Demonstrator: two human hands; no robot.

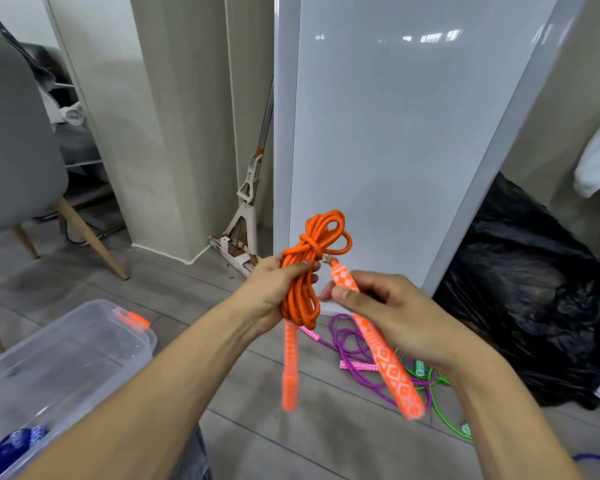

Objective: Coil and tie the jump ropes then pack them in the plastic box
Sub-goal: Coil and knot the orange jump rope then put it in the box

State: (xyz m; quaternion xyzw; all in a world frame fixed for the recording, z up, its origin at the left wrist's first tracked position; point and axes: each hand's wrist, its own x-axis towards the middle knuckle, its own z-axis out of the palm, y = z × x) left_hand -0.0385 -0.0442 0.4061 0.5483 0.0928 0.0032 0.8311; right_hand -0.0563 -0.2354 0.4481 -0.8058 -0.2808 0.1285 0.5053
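Note:
My left hand [274, 289] grips a coiled orange jump rope [321, 237], a turn of cord wrapped around the bundle just above my fingers. One orange patterned handle [290, 368] hangs below that hand. My right hand [385, 306] holds the other orange handle [388, 368] near its top end, slanting down to the right. A clear plastic box [66, 348] with an orange latch stands on the floor at lower left, a blue jump rope [11, 448] inside it. Loose purple [347, 344] and green [437, 403] jump ropes lie on the floor under my hands.
A white panel [395, 133] leans upright straight ahead. A black plastic bag [534, 306] bulges at the right. A grey chair [18, 150] with wooden legs stands at the left, and a mop [246, 209] rests in the corner.

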